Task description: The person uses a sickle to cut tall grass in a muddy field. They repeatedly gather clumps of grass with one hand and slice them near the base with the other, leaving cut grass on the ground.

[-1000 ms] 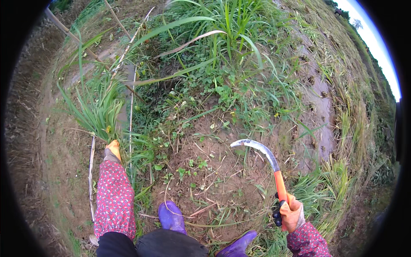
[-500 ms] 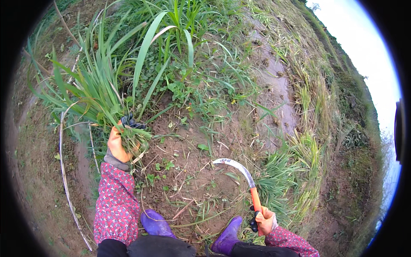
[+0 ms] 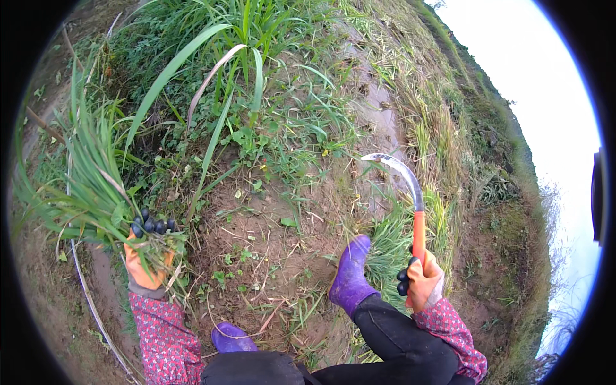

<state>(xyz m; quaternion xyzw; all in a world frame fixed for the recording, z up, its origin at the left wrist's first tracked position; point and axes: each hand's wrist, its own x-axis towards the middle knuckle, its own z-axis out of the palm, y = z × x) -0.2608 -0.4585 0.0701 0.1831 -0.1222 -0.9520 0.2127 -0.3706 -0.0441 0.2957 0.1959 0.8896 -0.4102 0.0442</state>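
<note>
Sickle [image 3: 410,192] standing upright in right hand [image 3: 420,282], fingers clenching around orange handle, curved blade arching above fingers. Left hand [image 3: 146,256] gripping grass bundle [image 3: 90,186], fingers closing tight on stems, blades fanning up and left of fingers. Purple boot [image 3: 351,279] resting on bare soil [image 3: 269,237] just left of right fingers.

No packages, labels, signs or screens show anywhere in this view. It takes in only open ground outdoors: bare soil, grass and weeds, with pale sky at the right edge, and nothing printed, boxed, wrapped or lit stands or lies among them.
</note>
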